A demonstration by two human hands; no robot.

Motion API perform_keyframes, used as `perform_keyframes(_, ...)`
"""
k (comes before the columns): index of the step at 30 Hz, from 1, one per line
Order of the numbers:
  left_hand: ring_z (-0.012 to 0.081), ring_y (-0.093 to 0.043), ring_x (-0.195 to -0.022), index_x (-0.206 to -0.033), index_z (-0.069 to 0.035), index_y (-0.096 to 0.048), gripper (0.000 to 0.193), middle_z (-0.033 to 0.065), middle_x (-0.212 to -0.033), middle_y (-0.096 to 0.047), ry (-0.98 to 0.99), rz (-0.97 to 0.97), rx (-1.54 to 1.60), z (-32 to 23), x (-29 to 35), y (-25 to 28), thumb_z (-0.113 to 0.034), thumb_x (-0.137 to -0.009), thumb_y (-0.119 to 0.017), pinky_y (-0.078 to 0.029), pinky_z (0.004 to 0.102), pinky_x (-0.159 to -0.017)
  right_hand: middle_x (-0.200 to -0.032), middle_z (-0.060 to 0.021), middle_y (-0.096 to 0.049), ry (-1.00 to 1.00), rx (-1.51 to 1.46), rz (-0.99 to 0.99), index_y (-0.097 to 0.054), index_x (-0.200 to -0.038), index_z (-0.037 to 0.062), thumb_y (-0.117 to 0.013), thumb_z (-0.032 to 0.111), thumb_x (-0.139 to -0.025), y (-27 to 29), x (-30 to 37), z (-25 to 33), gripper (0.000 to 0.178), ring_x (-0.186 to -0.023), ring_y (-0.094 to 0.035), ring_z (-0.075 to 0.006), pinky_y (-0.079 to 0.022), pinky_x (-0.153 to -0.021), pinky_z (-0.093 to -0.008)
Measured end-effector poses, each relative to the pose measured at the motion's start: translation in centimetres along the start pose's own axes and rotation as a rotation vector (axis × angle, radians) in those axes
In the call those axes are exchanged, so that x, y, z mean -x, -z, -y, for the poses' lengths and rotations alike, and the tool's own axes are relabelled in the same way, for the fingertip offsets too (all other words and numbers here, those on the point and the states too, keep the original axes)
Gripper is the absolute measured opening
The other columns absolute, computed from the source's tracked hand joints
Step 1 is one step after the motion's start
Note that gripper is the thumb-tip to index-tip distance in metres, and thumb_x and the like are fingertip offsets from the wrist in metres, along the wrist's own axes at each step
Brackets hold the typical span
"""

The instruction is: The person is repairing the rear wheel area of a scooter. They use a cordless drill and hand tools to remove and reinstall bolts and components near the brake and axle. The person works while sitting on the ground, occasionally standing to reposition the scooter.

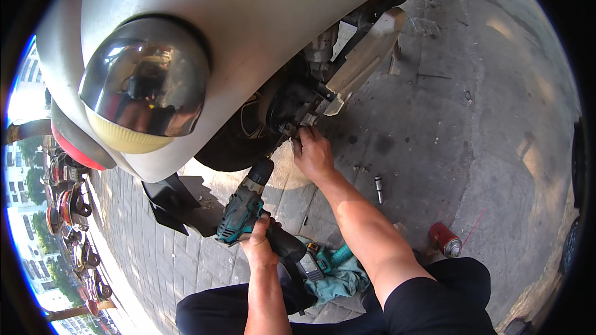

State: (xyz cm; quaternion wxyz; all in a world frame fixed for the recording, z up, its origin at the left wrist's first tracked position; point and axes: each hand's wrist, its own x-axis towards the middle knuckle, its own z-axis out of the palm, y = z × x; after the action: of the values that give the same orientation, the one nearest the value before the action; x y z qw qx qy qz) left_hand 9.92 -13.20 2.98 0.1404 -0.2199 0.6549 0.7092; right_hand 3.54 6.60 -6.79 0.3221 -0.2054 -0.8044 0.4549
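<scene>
1. In the left hand point(259, 248), a teal-and-black drill point(239, 212), gripped by the handle with fingers wrapped around and closed. Pointed up toward the hub point(282, 108), probably to bring the thin bit into line with the metal fitting point(308, 118) there.

2. At the edge of that fitting, the right hand point(313, 156), reaching in with thumb and fingers bent and close together. Cannot tell, with fingertips partly hidden, about a pinch on any small part. Likely put there to steady or guide the spot just beside the bit.

3. For the drill's place: below the dark wheel point(226, 146), between a black plastic panel point(167, 201) and the right forearm. Too dark to judge contact between bit and fitting.

4. Overhead, a silver-grey body point(267, 18) with a chrome lamp point(146, 74). On the paving to the right, a metal socket point(379, 190) and a red spray can point(442, 239) with a thin straw, perhaps left there for easy reach.

5. Near the knees, a second teal tool point(341, 254) on a blue-green cloth point(340, 284), maybe to keep grit off.

6. On drill and can, no brand or lettering clear enough to read; likewise on the distant buildings point(34, 229).
</scene>
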Motion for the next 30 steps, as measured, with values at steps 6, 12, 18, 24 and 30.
perform_keyframes(6,0.0243,-0.061,-0.066,-0.096,-0.006,-0.059,0.025,0.0086,-0.077,-0.062,0.204,0.015,-0.024,-1.7,-1.0,1.1,-0.022,-0.080,-0.071,-0.053,0.0390,-0.064,-0.094,-0.0213,-0.062,0.001,-0.024,-0.070,-0.060,-0.095,0.0018,-0.068,0.004,-0.077,-0.3,0.2,-0.1,0.019,-0.080,-0.063,-0.0436,-0.053,-0.067,-0.0489)
perform_keyframes(12,0.0258,-0.060,-0.065,-0.097,-0.006,-0.060,0.025,0.0083,-0.077,-0.061,0.159,-0.018,-0.095,-2.7,-0.7,1.2,-0.022,-0.081,-0.071,-0.053,0.0405,-0.063,-0.092,-0.0206,-0.062,0.013,-0.058,-0.079,-0.061,-0.094,0.0018,-0.068,0.004,-0.077,-0.2,0.1,0.0,0.019,-0.079,-0.063,-0.0433,-0.054,-0.066,-0.0483)
perform_keyframes(18,0.0271,-0.061,-0.068,-0.097,-0.008,-0.058,0.025,0.0087,-0.078,-0.061,0.286,-0.002,-0.102,-3.3,-1.4,1.6,-0.024,-0.082,-0.069,-0.053,0.0414,-0.063,-0.092,-0.0199,-0.062,0.004,-0.031,-0.062,-0.061,-0.095,0.0014,-0.068,0.003,-0.076,-0.3,0.2,-0.1,0.021,-0.078,-0.063,-0.0428,-0.053,-0.065,-0.0474)
perform_keyframes(24,0.0281,-0.061,-0.070,-0.096,-0.008,-0.057,0.026,0.0083,-0.079,-0.061,0.397,0.132,0.025,-3.3,-2.6,2.2,-0.026,-0.081,-0.068,-0.054,0.0438,-0.066,-0.097,-0.0226,-0.061,-0.038,-0.047,-0.007,-0.062,-0.101,-0.0014,-0.066,0.001,-0.074,-0.5,0.2,-0.2,0.028,-0.080,-0.063,-0.0421,-0.054,-0.070,-0.0471)
perform_keyframes(30,0.0289,-0.061,-0.073,-0.096,-0.009,-0.057,0.026,0.0082,-0.080,-0.062,0.490,0.235,0.075,-3.2,-3.7,2.8,-0.028,-0.082,-0.068,-0.054,0.0456,-0.067,-0.093,-0.0203,-0.061,0.034,-0.081,-0.082,-0.062,-0.098,0.0021,-0.068,0.002,-0.075,-0.5,0.1,-0.3,0.024,-0.079,-0.063,-0.0415,-0.053,-0.066,-0.0467)
